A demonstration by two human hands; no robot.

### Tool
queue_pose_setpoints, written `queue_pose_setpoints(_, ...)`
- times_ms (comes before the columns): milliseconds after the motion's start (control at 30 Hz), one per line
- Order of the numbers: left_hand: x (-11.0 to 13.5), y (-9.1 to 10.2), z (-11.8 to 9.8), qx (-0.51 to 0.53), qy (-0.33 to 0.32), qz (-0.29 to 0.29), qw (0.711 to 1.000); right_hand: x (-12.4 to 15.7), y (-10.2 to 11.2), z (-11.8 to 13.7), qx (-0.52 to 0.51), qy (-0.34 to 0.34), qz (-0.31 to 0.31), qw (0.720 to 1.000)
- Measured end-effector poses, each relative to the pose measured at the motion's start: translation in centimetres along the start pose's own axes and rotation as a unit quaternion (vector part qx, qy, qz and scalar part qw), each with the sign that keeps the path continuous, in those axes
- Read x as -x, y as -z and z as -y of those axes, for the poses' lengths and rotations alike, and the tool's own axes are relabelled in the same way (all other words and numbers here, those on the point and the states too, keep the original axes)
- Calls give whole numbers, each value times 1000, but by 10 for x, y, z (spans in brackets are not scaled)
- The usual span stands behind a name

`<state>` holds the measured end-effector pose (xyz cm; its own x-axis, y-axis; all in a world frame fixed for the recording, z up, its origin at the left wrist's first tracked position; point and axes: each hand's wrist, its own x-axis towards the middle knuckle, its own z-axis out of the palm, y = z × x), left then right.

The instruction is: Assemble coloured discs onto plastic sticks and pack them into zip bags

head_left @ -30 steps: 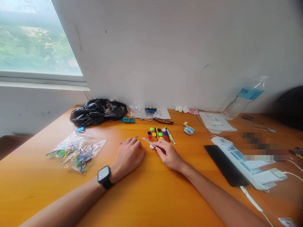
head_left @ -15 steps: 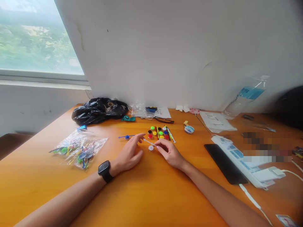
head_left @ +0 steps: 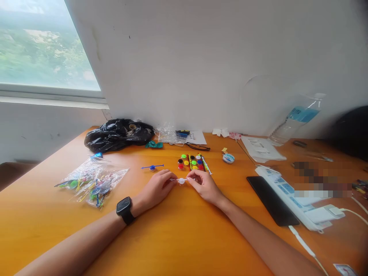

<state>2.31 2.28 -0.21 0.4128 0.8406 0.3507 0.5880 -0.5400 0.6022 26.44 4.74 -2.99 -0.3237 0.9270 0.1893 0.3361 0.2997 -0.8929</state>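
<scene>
Both hands meet over the middle of the table. My left hand (head_left: 159, 188), with a black watch on its wrist, pinches the left end of a thin white plastic stick. My right hand (head_left: 204, 188) pinches the stick's other end. Between the fingertips is a small round white plastic piece (head_left: 181, 181), with the stick lying across its top. Behind my left hand lies a similar blue plastic stick (head_left: 156, 166) across a small blue round piece (head_left: 152, 168). Several small coloured round pieces (head_left: 186, 163) and coloured sticks (head_left: 204, 163) are grouped behind my right hand.
A clear bag of coloured plastic parts (head_left: 94, 186) lies left. Farther back are a black plastic bag (head_left: 117, 136), glasses (head_left: 197, 147) and a round white container (head_left: 228, 158). To the right are a black phone (head_left: 271, 201), a power strip (head_left: 287, 195) and a plastic bottle (head_left: 297, 119).
The white stick has come down onto the white round piece and lies level. My left hand has lowered and closed on the stick's left end, uncovering the blue stick behind.
</scene>
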Motion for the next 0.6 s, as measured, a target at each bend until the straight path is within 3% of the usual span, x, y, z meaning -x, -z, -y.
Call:
queue_pose_setpoints(233,1,-9,11,15,-1,-3,1000,-3,-1,3,30,-3,-3,1000)
queue_pose_setpoints(467,2,-11,8,-8,-84,17,996,-4,-1,6,51,-12,30,998)
queue_pose_setpoints(600,2,-12,8,-25,-85,16,996,-4,-3,9,51,-12,46,998)
